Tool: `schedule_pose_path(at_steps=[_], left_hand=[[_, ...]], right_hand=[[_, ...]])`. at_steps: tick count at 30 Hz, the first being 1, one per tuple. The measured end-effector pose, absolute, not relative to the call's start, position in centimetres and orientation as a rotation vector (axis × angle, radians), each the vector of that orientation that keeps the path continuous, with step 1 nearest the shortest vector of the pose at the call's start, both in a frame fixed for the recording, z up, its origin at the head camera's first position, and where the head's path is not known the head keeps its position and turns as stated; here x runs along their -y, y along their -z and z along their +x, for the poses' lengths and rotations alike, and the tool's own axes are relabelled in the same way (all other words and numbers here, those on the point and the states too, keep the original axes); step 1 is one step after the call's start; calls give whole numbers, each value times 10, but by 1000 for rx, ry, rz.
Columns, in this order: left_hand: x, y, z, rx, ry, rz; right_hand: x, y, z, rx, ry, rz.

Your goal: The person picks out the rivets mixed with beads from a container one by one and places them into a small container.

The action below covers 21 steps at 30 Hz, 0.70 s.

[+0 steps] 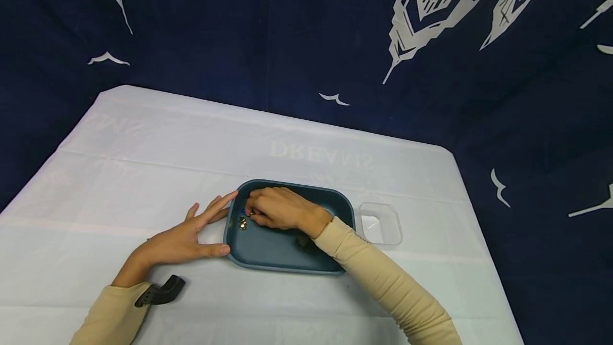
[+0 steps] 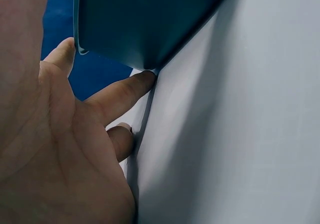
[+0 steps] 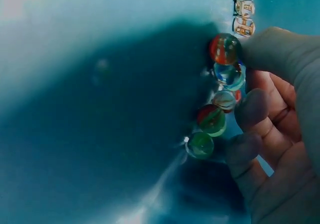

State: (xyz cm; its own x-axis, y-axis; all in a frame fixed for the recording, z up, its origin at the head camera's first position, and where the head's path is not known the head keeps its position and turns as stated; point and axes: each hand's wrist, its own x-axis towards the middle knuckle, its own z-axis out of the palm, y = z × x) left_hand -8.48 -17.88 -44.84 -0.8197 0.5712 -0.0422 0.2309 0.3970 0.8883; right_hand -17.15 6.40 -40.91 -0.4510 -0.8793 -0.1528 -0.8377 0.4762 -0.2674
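Head view: a tray (image 1: 268,254) is seen on a table (image 1: 143,174), with a clear tub (image 1: 380,222) just beside its right end. The left hand (image 1: 184,238) is laid flat against the tray's left edge, fingers straight and spread, the thumb touching the near corner; nothing is gripped by it. The right hand (image 1: 278,209) is reached into the tray's left part, fingers curled over a cluster of marbles (image 3: 220,104). In the right wrist view the marbles are shown in a row touching the curled fingertips (image 3: 250,109); whether one is actually pinched cannot be told. Two small metal beads (image 3: 243,16) are seen just beyond the row.

The marbles are judged hard, smooth and light, so they are likely to roll and slip on the tray's slick floor. Each is best taken across its middle between thumb and fingertip, or herded against the tray wall. Being glass, they could be chipped if dropped.
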Motion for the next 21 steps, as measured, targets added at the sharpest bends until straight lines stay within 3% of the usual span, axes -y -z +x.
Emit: schedule_pose_path(at_steps=[21], left_hand=[[178, 447, -84, -2325, -1374, 676]], right_hand=[[-75, 388, -168, -2489, 241, -1477]])
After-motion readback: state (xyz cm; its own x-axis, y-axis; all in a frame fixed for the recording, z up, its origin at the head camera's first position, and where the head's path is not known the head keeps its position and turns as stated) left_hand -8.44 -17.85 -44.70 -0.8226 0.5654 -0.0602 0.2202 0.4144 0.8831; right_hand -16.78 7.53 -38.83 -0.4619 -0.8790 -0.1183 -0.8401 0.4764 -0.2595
